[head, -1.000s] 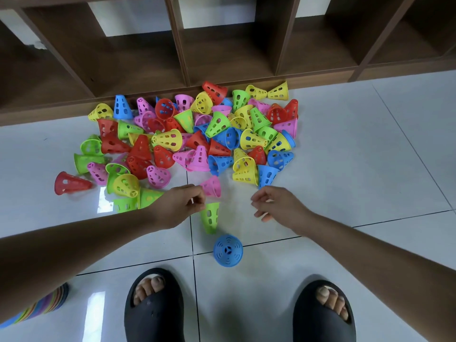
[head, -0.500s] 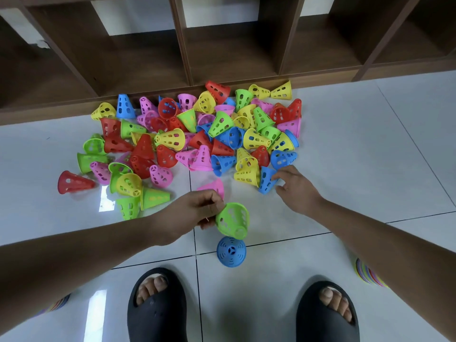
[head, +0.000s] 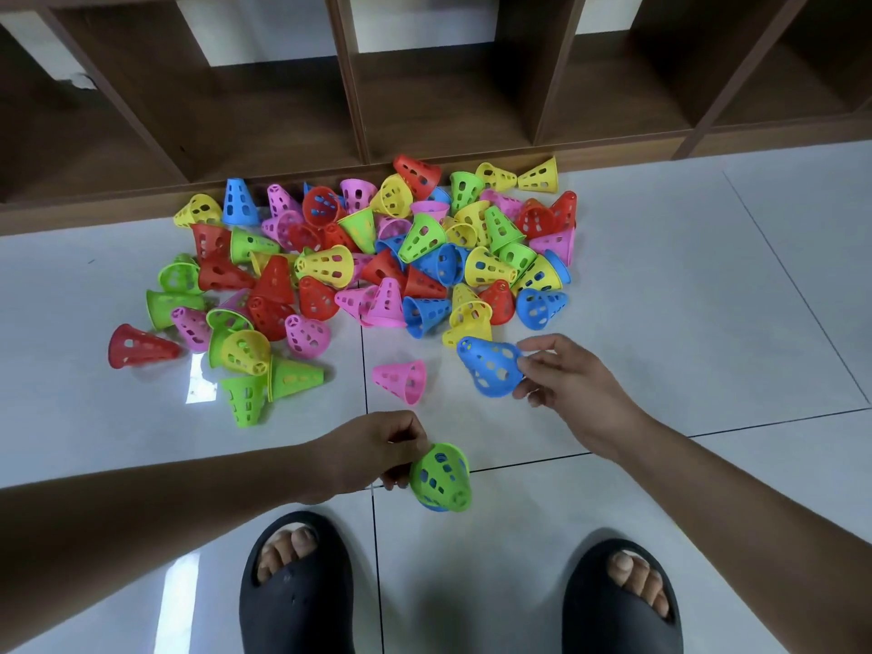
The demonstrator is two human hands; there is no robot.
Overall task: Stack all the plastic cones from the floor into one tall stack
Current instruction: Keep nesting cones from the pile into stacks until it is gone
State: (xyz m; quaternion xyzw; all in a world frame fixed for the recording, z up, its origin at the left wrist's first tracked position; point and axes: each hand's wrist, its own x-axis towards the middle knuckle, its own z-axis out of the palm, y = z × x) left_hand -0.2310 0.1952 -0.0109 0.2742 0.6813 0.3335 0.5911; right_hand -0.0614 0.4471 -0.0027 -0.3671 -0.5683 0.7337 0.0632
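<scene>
A heap of several perforated plastic cones (head: 377, 257) in red, yellow, green, blue and pink lies on the white tiled floor before a wooden shelf. My left hand (head: 377, 453) pinches a green cone (head: 441, 476) by its rim, set over a blue cone (head: 431, 506) whose edge peeks out beneath it. My right hand (head: 561, 375) grips another blue cone (head: 490, 365) by its wide rim, lifted at the heap's near right edge. A lone pink cone (head: 401, 380) lies on its side between the hands and the heap.
A dark wooden shelf unit (head: 424, 110) with open compartments runs along the back, touching the heap. My two feet in black slippers (head: 297, 587) (head: 623, 601) stand at the bottom. Bare white tile (head: 708, 299) spreads to the right of the heap.
My left hand carried the green cone down onto the blue cone on the floor. My right hand reached into the heap's edge and picked up a blue cone.
</scene>
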